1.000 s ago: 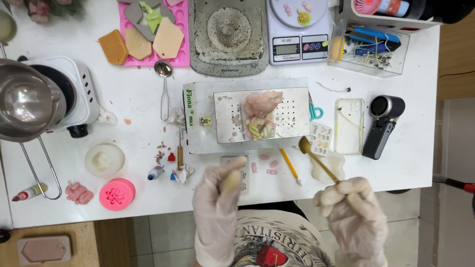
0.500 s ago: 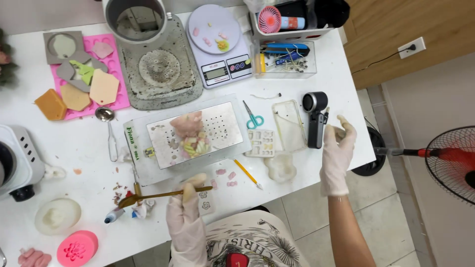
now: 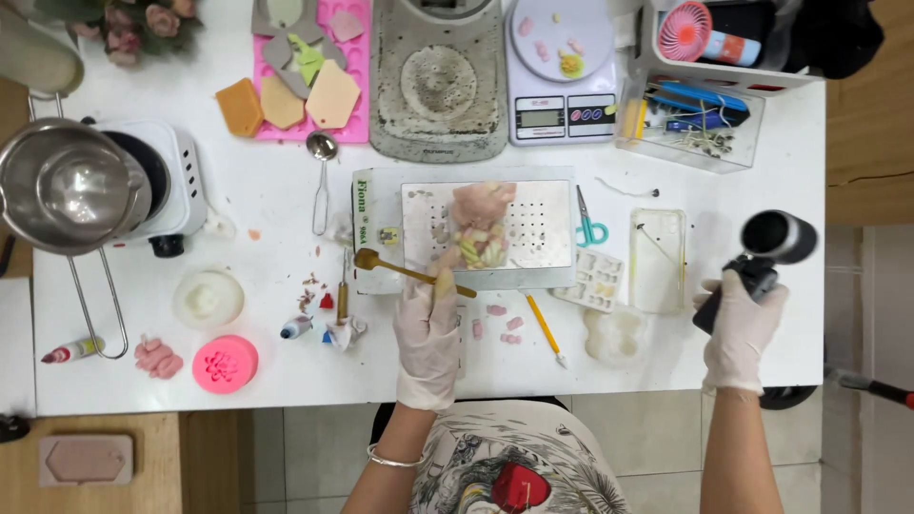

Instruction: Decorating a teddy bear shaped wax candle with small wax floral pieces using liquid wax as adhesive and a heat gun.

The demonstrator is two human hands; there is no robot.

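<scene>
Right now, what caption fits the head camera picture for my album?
Gloved left hand holds a gold spoon by the metal plate; right hand grips a black heat gun.

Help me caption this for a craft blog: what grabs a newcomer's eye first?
The pink and pastel wax figure on the perforated metal plate at centre. Below it, the gloved left hand holds a gold spoon; at the table's right edge, the right hand grips a black heat gun.

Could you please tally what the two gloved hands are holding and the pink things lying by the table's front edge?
Gold spoons, in the left hand: 1
Black heat tools, in the right hand: 1
Round pink moulds: 1
Pink wax pieces beside that mould: 1
Total: 4
</scene>
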